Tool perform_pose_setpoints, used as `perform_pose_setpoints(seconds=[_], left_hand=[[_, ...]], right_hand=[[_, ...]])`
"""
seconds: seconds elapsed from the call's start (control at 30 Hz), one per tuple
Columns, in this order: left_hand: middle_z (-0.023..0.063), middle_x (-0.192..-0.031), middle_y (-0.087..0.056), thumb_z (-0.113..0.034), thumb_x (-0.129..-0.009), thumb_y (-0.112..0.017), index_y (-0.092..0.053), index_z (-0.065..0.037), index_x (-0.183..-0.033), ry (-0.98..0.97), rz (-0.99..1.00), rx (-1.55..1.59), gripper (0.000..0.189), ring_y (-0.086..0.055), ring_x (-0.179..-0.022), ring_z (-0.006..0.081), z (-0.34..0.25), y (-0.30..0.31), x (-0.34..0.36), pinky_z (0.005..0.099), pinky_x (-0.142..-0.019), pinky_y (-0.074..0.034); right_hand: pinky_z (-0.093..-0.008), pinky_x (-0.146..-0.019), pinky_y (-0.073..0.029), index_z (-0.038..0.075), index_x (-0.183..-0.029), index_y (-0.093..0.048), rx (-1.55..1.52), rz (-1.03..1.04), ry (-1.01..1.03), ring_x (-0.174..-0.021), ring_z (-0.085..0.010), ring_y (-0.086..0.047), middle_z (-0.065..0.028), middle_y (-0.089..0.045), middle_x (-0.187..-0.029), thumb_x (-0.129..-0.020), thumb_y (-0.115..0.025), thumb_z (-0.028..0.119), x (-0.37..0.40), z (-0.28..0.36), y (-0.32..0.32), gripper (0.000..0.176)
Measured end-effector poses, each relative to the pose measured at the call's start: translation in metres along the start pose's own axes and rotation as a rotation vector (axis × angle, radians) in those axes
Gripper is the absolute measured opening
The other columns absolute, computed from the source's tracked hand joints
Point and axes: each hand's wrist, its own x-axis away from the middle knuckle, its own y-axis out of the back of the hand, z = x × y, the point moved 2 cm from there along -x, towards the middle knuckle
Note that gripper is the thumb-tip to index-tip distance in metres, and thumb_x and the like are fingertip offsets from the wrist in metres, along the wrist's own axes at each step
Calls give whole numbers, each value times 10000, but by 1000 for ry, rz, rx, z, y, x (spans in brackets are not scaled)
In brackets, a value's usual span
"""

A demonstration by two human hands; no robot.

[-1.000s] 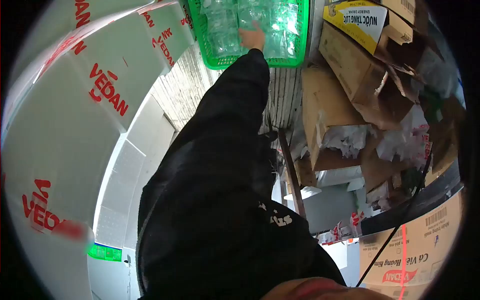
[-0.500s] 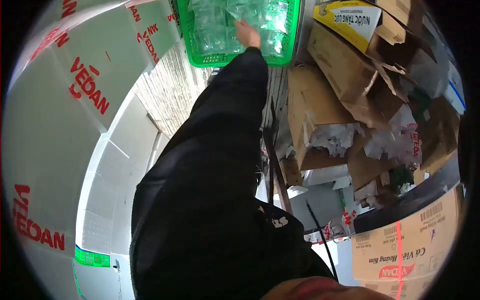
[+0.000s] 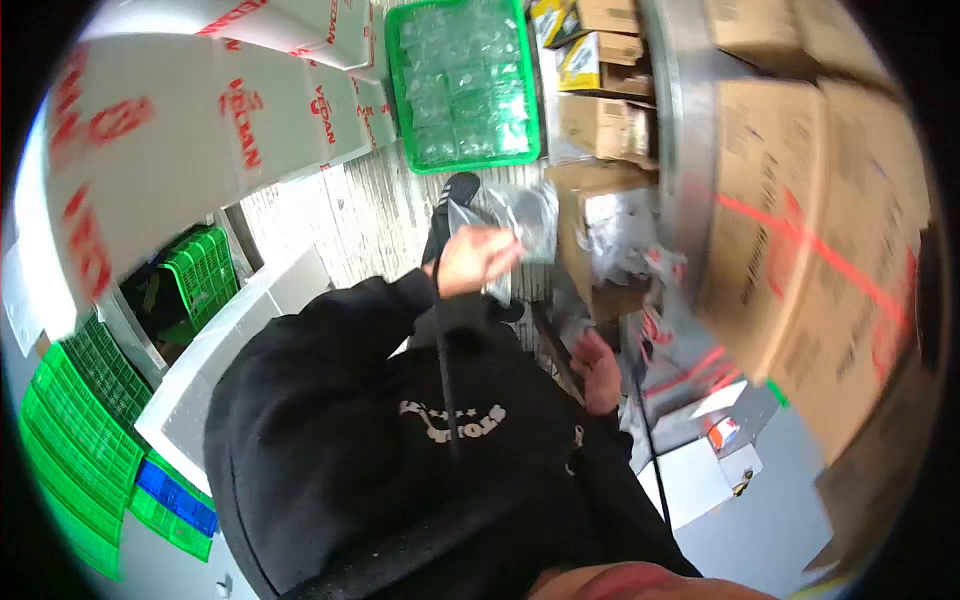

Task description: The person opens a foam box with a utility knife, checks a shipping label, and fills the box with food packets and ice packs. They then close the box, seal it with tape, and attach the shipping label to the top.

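Observation:
Curled fingers of my left hand hold a clear plastic bag in front of my body, above the floor. The bag spreads out beyond the fingertips and looks slightly blurred. My right hand is lower and further right, near my hoodie, its fingers loosely spread and nothing clearly held. Beyond the bag, a green crate on the slatted floor holds rows of clear plastic packets.
White wrapped stacks with red lettering rise at the left. Green crates and a white foam box stand lower left. Cardboard boxes fill the right side, beside an open carton with crumpled plastic. A shoe shows near the crate.
My left hand has drawn back from the green crate towards my body and now holds the bag. My right hand has come into view. The view has shifted, showing more of both sides.

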Motion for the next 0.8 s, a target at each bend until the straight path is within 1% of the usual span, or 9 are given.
perform_pose_setpoints(seconds=[0.1,0.2,0.23,0.33,0.4,0.5,0.63,0.73,0.8], left_hand=[[83,-593,-453,-114,-850,-634,-473,-59,-660,-353,194,225,255,-497,-518,298,-136,-23,26,407,-478,-386],[76,-641,-472,-130,-830,-666,-482,-61,-665,-686,399,310,257,-512,-559,292,-249,-83,50,408,-491,-400],[80,-655,-478,-142,-826,-675,-499,-56,-680,-782,482,291,245,-520,-575,297,-279,-113,62,411,-496,-407],[96,-730,-584,-259,-804,-726,-581,-48,-817,-893,452,397,257,-528,-549,293,-362,-198,90,378,-535,-454],[107,-818,-654,-376,-742,-780,-630,-22,-919,-817,387,362,422,-524,-509,216,-399,-246,115,327,-537,-470],[54,-710,-638,-230,-811,-704,-653,6,-987,-709,245,411,299,-438,-457,84,-435,-291,124,234,-438,-358],[10,-563,-547,-136,-839,-646,-651,21,-957,-724,234,350,197,-381,-419,56,-480,-312,117,217,-411,-273],[-2,-559,-531,-102,-863,-625,-648,23,-943,-751,274,280,150,-383,-426,49,-501,-326,115,207,-414,-269],[-4,-596,-550,-67,-890,-593,-632,34,-944,-735,292,271,122,-398,-456,35,-507,-336,110,194,-429,-278]], right_hand=[[-391,-1037,-360,-1,-1469,-138,-438,487,166,-1280,-251,-398,-164,-350,-1444,-845,-521,652,30,28,13,981],[-399,-1046,-354,-1,-1444,-159,-466,519,522,-1272,-251,-402,-156,-349,-1419,-766,-695,556,132,66,28,1028],[-399,-1048,-359,3,-1416,-215,-424,308,526,-1285,-257,-399,-150,-385,-1387,-772,-740,426,151,17,79,932],[-417,-995,-420,40,-1329,-355,-590,120,704,-1166,-269,-515,-145,-469,-1303,-775,-758,274,262,-14,146,724],[-437,-827,-546,48,-1251,-416,-710,-5,865,-1153,-297,-527,-169,-505,-1272,-806,-715,172,346,-30,196,550],[-279,-454,-538,27,-1213,-440,-408,-773,929,-725,-218,-670,-160,-608,-1095,-861,-618,161,461,-44,265,417],[-232,-443,-448,8,-1056,-550,-202,-1327,698,-666,-89,-621,-86,-667,-868,-858,-668,198,526,-39,337,299],[-317,-552,-498,-15,-915,-631,150,-1344,710,-616,-191,-659,-135,-673,-758,-795,-698,315,484,-54,420,358],[-403,-675,-510,-37,-762,-670,384,-1301,551,-774,-322,-672,-215,-664,-747,-740,-638,368,445,-47,453,407]])
